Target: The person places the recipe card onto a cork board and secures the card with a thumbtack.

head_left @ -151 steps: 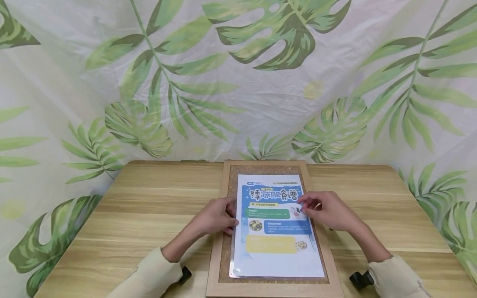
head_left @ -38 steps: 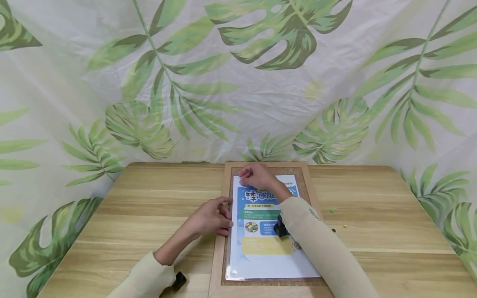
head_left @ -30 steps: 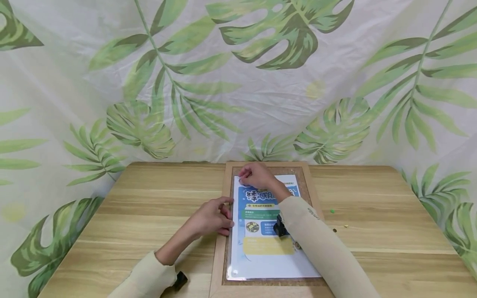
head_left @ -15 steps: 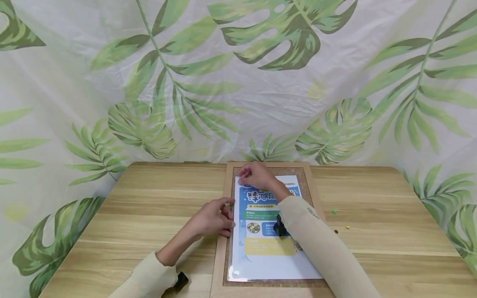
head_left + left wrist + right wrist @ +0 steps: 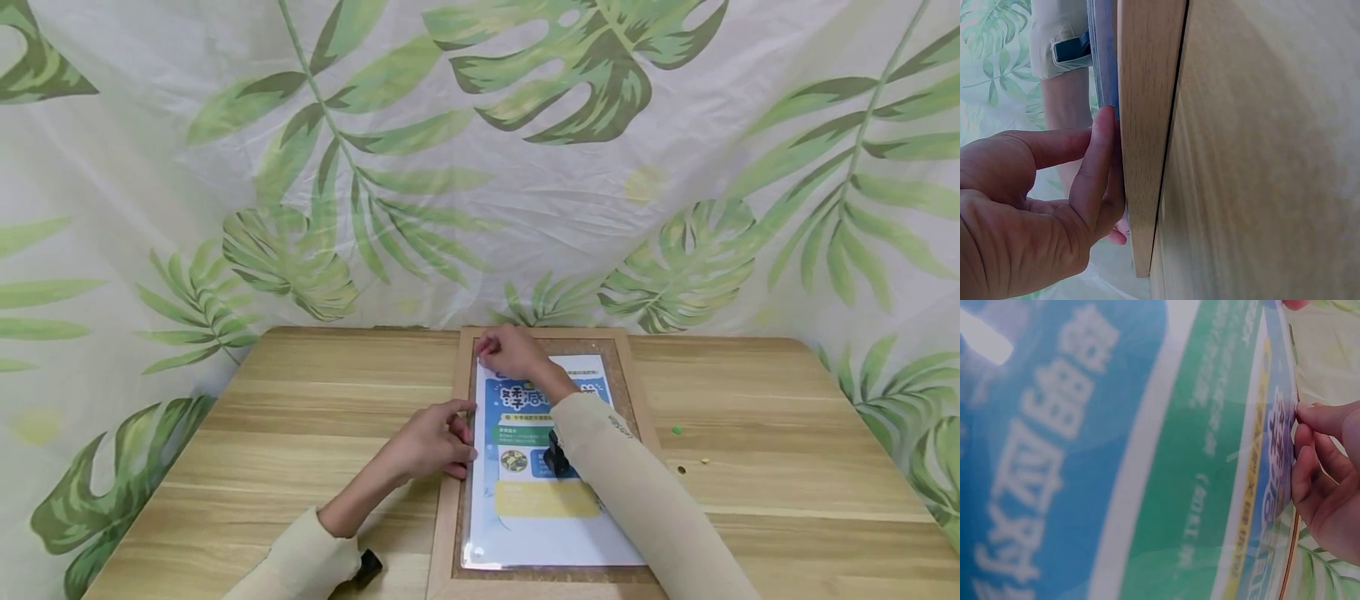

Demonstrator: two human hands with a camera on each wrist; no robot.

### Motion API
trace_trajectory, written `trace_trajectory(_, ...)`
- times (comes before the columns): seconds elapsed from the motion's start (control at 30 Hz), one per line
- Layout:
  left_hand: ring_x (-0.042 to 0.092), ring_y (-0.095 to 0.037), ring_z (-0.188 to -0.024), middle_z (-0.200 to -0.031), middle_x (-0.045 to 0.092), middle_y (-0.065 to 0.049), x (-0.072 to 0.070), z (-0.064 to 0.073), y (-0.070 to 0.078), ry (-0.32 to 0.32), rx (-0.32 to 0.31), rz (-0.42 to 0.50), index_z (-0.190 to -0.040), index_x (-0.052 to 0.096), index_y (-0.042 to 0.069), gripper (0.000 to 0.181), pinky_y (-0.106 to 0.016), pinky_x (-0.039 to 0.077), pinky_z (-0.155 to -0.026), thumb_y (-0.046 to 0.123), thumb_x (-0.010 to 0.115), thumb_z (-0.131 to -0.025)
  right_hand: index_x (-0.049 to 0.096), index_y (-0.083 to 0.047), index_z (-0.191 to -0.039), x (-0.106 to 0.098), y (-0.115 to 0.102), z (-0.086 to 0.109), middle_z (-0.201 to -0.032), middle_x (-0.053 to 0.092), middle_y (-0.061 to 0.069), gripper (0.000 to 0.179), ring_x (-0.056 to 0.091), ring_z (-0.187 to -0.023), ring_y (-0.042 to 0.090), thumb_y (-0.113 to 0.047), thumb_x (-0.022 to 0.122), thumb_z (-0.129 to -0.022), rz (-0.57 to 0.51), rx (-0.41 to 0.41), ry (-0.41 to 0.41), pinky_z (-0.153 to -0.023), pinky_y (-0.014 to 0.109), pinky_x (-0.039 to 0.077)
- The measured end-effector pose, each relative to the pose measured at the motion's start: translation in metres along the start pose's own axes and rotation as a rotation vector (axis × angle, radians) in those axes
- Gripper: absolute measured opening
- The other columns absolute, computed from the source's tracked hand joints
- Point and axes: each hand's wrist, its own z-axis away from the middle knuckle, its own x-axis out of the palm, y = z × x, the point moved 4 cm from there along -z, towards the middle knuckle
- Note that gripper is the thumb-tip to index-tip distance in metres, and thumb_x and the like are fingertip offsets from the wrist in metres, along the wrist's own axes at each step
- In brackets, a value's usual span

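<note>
A laminated poster (image 5: 547,542) with blue, green and yellow panels lies on the cork face of a wood-framed board (image 5: 442,517). My left hand (image 5: 435,442) is at the poster's left edge, its fingertips right at the rim. In the left wrist view, those fingers (image 5: 1105,125) are bent beside the frame's wooden side. My right hand (image 5: 513,352) reaches across the sheet and pinches at its upper left corner. Thumb and fingertips (image 5: 1302,414) meet the poster's far edge in the right wrist view. Anything small between them is hidden.
The board rests on a wood-grain table (image 5: 337,375) in front of a leaf-print curtain (image 5: 412,167). Right of the frame lie small green (image 5: 677,430), dark (image 5: 681,470) and yellow (image 5: 704,461) bits. The right sleeve (image 5: 637,483) covers the poster's lower right side.
Since five seconds ago, my right hand has crossed from the poster's right edge to its upper left corner. Lately its fingertips have shifted slightly upward; my left hand keeps to the left edge.
</note>
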Motion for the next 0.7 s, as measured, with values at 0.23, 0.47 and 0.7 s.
trace_trajectory(0.23, 0.069, -0.019, -0.07, -0.101, 0.06, -0.015, 0.0012, -0.0005, 0.0001, -0.005, 0.005, -0.004, -0.156, 0.048, -0.002, 0.071, -0.037, 0.066, -0.065, -0.011, 0.075, -0.09, 0.078, -0.005, -0.11, -0.0028, 0.0012, -0.0011, -0.1, 0.078, 0.009, 0.015, 0.067, -0.083, 0.014, -0.007, 0.069, -0.098, -0.064, 0.002, -0.025, -0.073, 0.022, 0.051)
trace_trajectory(0.47, 0.069, -0.019, -0.071, -0.101, 0.06, -0.014, 0.0013, -0.0004, -0.0012, 0.006, -0.01, -0.021, -0.156, 0.049, -0.001, 0.071, -0.036, 0.065, -0.064, -0.011, 0.075, -0.09, 0.079, -0.006, -0.114, -0.0015, 0.0039, -0.0006, -0.106, 0.079, 0.009, 0.018, 0.07, -0.09, 0.017, -0.01, 0.07, -0.099, -0.125, 0.019, -0.027, -0.08, 0.026, 0.053)
trace_trajectory(0.7, 0.069, -0.019, -0.071, -0.101, 0.06, -0.014, 0.0011, -0.0008, -0.0012, 0.006, 0.0, -0.022, -0.156, 0.049, -0.001, 0.071, -0.037, 0.066, -0.065, -0.01, 0.075, -0.091, 0.08, -0.007, -0.114, -0.0013, 0.0071, -0.0018, -0.104, 0.079, 0.008, 0.018, 0.069, -0.088, 0.017, -0.012, 0.072, -0.099, -0.165, 0.069, -0.013, -0.078, 0.025, 0.053)
